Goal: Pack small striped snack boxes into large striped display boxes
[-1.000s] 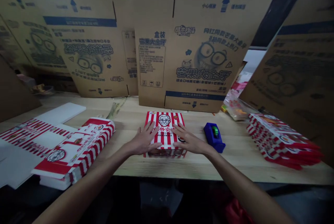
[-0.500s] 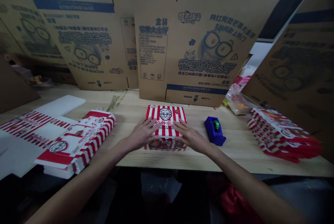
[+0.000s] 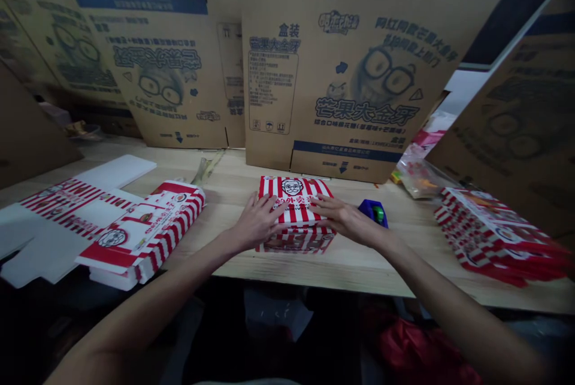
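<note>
A red-and-white striped box with a printed face on its lid stands on the table in front of me. My left hand rests on the lid's left part, its fingers stretched out over the top. From the other side, my right hand lies with extended fingers on the lid's right edge. Both thumbs are hard to make out against the box front. Just behind the right wrist is a blue tape dispenser with a green roll, partly covered by the hand and forearm.
Flat printed box blanks are stacked at left, beside a loose white-and-striped sheet. More striped cartons are piled at right, near a clear plastic bag. Large brown cardboard boxes line the table's back.
The view has shifted slightly. My right hand has turned flatter and moved outward along the lid's edge, and now hides part of the tape dispenser. The left hand stays on the lid.
</note>
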Demonstrator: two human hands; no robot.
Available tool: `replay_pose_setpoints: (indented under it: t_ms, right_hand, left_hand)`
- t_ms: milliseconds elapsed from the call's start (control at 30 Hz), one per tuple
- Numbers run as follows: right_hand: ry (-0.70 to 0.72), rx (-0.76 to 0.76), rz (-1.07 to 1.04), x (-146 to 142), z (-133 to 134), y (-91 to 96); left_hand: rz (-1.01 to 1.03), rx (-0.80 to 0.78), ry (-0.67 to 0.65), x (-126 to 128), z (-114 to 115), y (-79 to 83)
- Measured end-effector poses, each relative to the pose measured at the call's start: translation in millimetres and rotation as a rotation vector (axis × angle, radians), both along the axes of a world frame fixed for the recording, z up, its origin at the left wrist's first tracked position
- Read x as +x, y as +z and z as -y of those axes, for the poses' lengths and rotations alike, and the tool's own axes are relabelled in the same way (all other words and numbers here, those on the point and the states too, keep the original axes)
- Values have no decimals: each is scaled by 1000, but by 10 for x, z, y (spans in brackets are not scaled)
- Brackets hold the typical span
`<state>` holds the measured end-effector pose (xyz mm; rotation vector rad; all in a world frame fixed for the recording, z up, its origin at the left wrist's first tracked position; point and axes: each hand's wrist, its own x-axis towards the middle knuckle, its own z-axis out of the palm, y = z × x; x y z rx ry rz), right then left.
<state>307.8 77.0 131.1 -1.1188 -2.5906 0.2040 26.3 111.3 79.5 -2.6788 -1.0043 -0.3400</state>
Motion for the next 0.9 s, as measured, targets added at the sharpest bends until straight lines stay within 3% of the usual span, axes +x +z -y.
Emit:
replay_pose_setpoints:
  t_ms: [167, 400, 567, 700, 900]
  right_hand:
    - [34, -5, 3, 57, -17, -117]
    - [-24, 129, -175, -80, 188, -633]
    - [36, 275, -117, -135, 270, -798]
    - [-7, 375, -34, -143, 269, -912]
    - [-13, 476, -85, -198, 253, -1019]
  left_hand:
    - [-45, -2, -23, -68, -33, 8]
    - [-79, -26, -189, -211, -34, 47]
    - [-46, 12, -150, -109, 115, -13]
    - [-65, 58, -118, -65, 198, -158]
    - [4, 166, -36, -23, 307, -306]
